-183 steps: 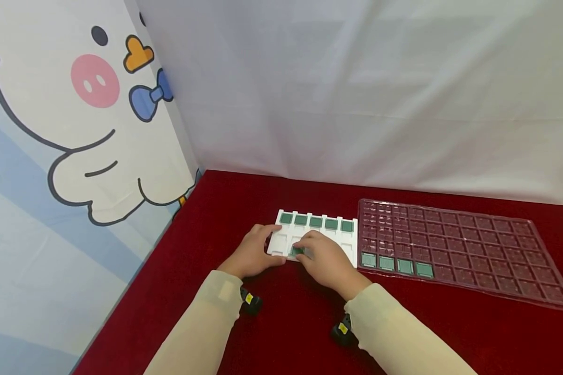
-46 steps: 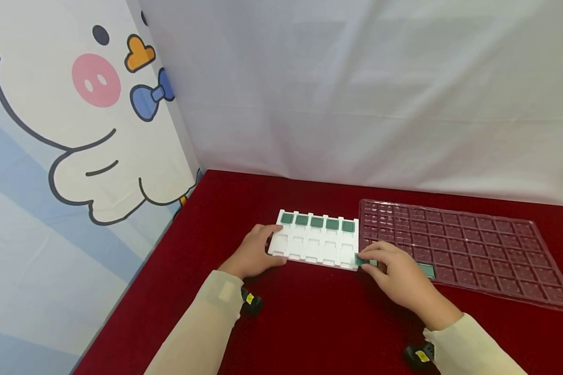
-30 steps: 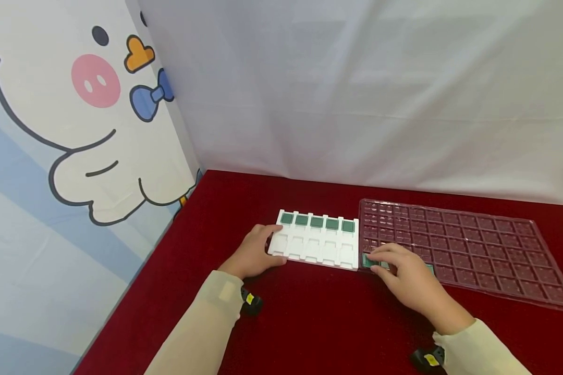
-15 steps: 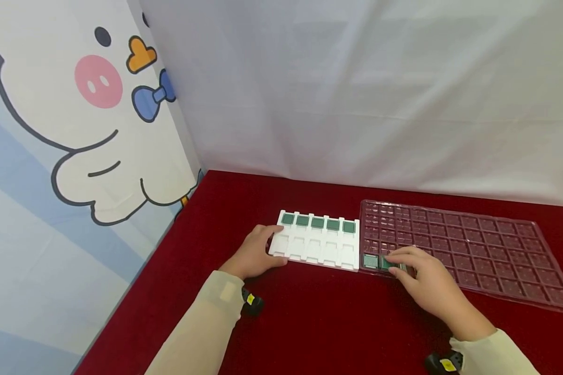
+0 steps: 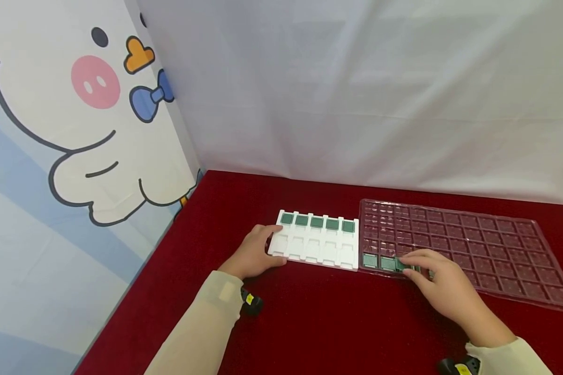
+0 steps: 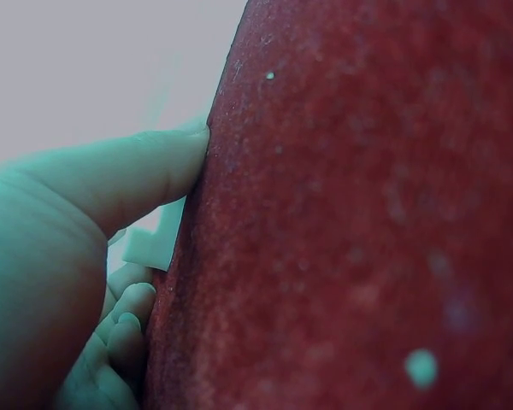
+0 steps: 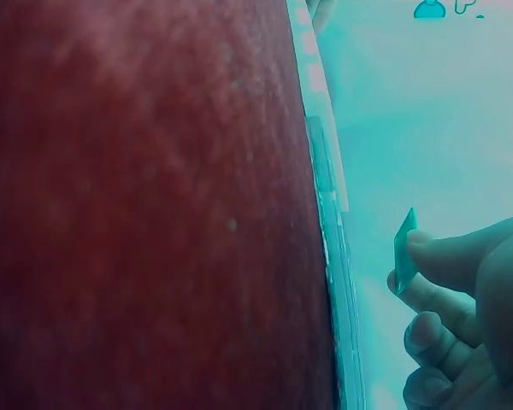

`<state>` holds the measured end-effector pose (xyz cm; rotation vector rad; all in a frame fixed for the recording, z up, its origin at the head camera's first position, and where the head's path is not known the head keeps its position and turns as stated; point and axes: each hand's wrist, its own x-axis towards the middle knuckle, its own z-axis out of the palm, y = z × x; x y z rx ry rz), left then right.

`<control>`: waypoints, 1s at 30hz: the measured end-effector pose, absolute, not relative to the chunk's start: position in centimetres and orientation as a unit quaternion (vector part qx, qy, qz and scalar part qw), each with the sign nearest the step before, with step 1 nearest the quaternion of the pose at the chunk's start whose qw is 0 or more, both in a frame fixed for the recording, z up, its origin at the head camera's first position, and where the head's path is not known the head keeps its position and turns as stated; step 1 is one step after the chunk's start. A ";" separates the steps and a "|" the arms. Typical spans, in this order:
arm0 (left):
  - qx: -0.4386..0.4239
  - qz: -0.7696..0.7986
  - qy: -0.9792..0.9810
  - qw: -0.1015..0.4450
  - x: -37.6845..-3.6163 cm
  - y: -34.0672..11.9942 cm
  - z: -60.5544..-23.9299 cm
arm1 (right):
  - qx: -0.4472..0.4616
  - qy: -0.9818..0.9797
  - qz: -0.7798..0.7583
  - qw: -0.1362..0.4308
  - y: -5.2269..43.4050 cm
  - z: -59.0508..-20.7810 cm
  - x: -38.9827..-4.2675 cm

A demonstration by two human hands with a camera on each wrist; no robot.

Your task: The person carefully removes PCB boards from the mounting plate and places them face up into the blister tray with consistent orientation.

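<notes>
My left hand [image 5: 265,245] grips the left end of a white tray [image 5: 316,250] whose back row holds several green chips [image 5: 316,222]; its front row shows bare pockets. In the left wrist view the thumb [image 6: 128,171] lies along the red cloth beside a corner of the white tray [image 6: 154,243]. My right hand [image 5: 413,264] is over the front row of a clear plastic pocket tray [image 5: 474,245] and pinches a green chip [image 7: 403,252] between thumb and fingers. Two green chips [image 5: 379,262] lie in the front-row pockets left of that hand.
A red cloth [image 5: 319,323] covers the table. A white curtain [image 5: 356,94] hangs behind it and a cartoon-print sheet [image 5: 75,130] on the left. The table's left edge runs close to my left forearm. The clear tray's edge [image 7: 329,222] shows in the right wrist view.
My right hand went from the white tray's front row to the clear tray, then slid right along its front row, uncovering two chips. The left hand has not moved.
</notes>
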<state>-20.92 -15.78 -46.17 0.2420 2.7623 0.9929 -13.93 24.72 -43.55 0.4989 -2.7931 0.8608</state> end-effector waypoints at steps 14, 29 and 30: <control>0.086 0.337 0.933 0.095 -20.8 -15.6 -45.8 | 0.140 -0.950 0.265 0.082 27.8 -43.4 -13.4; 0.080 0.344 0.930 0.099 -20.6 -15.7 -45.7 | 0.130 -0.957 0.243 0.095 30.1 -43.5 -13.1; 0.081 0.344 0.930 0.099 -20.6 -15.7 -45.7 | 0.130 -0.957 0.243 0.095 30.2 -43.5 -13.1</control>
